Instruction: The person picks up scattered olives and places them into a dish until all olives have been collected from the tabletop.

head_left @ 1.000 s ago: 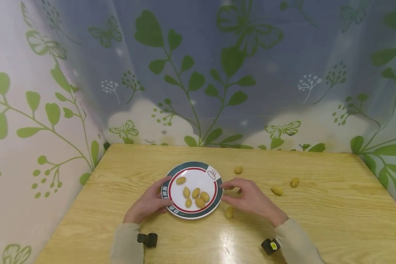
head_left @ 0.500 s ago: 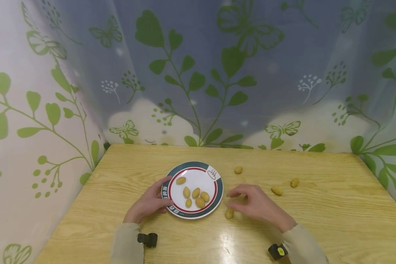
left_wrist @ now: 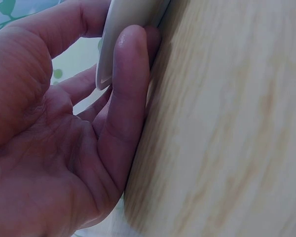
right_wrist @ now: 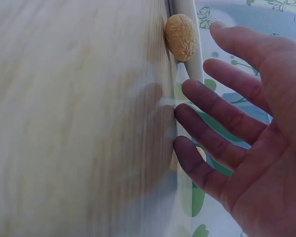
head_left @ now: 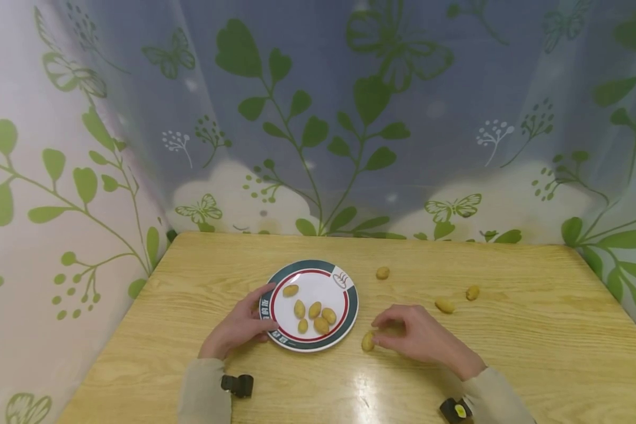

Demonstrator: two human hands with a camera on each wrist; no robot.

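Sitting on the wooden table [head_left: 217, 265], the blue-rimmed plate [head_left: 310, 264] has six little yellow potato-like lumps [head_left: 315, 310] in it, five loosely bunched and one off toward the upper left. The left hand [head_left: 237, 325] grips its left rim. The right hand [head_left: 421, 334] is holding nothing, thumb and fingers apart, right beside a loose lump [head_left: 368, 341]. Three more lumps [head_left: 445, 305] lie farther off.
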